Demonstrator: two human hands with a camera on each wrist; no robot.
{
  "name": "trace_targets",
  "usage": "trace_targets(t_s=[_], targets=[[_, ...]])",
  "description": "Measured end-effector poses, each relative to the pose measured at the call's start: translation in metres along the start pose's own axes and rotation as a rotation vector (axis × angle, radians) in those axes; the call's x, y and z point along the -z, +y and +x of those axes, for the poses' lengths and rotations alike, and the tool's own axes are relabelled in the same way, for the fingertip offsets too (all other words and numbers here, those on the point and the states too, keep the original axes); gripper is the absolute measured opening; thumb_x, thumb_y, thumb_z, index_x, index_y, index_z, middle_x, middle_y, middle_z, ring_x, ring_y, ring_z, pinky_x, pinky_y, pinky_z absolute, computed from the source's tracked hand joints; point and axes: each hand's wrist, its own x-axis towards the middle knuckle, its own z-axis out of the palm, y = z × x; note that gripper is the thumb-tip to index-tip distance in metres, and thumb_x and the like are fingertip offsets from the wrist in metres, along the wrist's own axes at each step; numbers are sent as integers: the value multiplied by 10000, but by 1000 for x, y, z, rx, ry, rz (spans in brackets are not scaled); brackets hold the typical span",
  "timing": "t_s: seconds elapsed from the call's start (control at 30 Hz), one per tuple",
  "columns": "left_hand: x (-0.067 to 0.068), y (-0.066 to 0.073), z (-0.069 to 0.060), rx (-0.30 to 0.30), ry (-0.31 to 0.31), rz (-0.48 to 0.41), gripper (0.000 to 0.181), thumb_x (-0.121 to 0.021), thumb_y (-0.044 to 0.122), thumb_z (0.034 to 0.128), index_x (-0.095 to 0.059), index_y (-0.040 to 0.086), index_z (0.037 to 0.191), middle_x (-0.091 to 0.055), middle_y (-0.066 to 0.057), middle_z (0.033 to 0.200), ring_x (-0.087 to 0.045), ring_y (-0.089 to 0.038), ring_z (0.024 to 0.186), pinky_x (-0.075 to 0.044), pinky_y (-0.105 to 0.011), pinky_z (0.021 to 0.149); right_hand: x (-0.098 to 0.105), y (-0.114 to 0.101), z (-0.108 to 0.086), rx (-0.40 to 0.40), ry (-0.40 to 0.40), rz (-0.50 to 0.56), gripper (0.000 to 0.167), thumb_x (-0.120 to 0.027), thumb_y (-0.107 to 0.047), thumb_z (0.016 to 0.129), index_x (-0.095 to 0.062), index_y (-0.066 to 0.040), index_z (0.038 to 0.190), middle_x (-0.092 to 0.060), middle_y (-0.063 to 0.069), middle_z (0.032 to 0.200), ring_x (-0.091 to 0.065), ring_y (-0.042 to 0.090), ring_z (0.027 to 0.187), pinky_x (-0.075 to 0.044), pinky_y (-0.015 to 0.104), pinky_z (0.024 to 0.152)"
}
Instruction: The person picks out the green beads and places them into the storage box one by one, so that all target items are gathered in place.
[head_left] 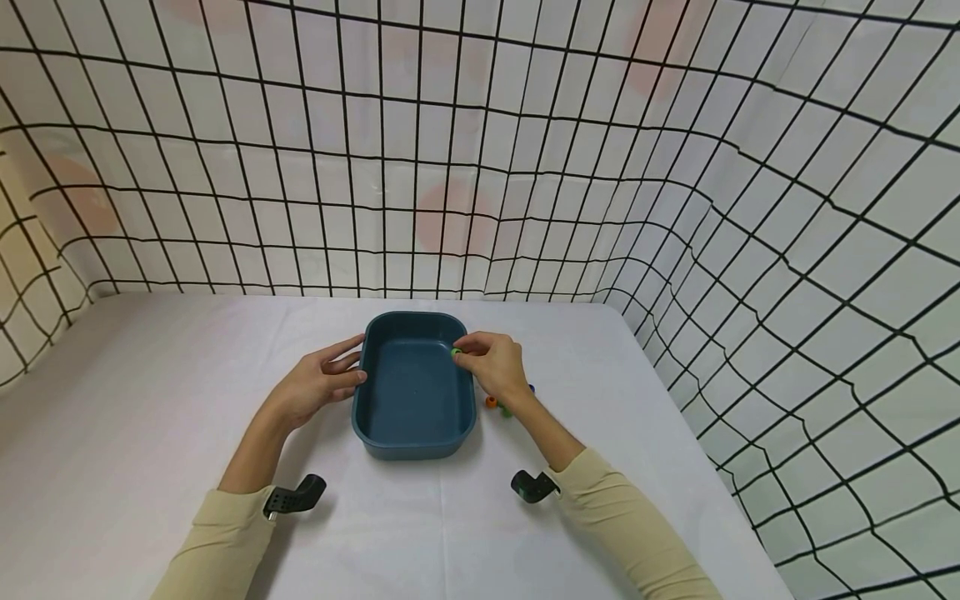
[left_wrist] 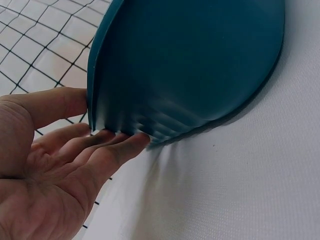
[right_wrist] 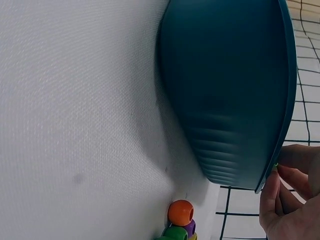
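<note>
A dark blue rectangular tub (head_left: 414,392) sits on the white cloth between the hands. My left hand (head_left: 315,385) touches its left side, the thumb at the rim and the fingers, fairly straight, against the ribbed outer wall (left_wrist: 165,120). Over the right rim, my right hand (head_left: 491,362) pinches a small green bead (head_left: 456,352) between thumb and fingertips; only a sliver of it shows in the right wrist view. On the cloth right of the tub lie several round beads, among them an orange bead (right_wrist: 180,213) with a hole, a green bead (right_wrist: 175,233) and a purple bead (right_wrist: 190,228).
A white cloth (head_left: 442,533) covers the table. Black wire mesh (head_left: 420,158) over white sheeting stands along the back and the right side. Each wrist wears a black camera mount, the left one (head_left: 296,495) and the right one (head_left: 534,486), jutting inward above the table.
</note>
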Motion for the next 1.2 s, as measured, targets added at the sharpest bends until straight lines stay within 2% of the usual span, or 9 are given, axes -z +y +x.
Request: trace_targets(t_s=[0.37,0.83,1.03,1.2], targets=[[0,1,0,0,-3,-4,744,-617,13,985,-243,109,1621,-287,-237,1627,-399,-398,1453,-561,-334,981,0,-1,-1,-7,-5,-7,195,-784,-91,858,-781,-34,1045,-788,87,961,-755,225,895,-619,335,786],[0,-1,1,0,-6,5,760,-647,46,978,-248,116,1621,-286,-227,1629,-391,-389,1460,-539,-375,1012,1,-2,-1,-7,-7,2,195,-788,-104,861,-782,-46,1047,-786,88,975,-749,223,908,-618,333,796],[0,0,1,2,-2,16,747,-630,35,984,-249,119,1621,-292,-226,1628,-400,-389,1455,-533,-388,1017,8,-4,-3,-6,-16,8,229,-789,-124,867,-775,-40,1079,-784,87,998,-746,239,941,-617,370,824],[0,-1,1,3,-2,29,741,-626,39,989,-249,120,1622,-290,-228,1627,-399,-387,1455,-533,-384,1018,16,-1,-2,-18,3,-18,223,-794,-142,867,-782,-62,1074,-785,85,981,-749,242,939,-618,368,798]])
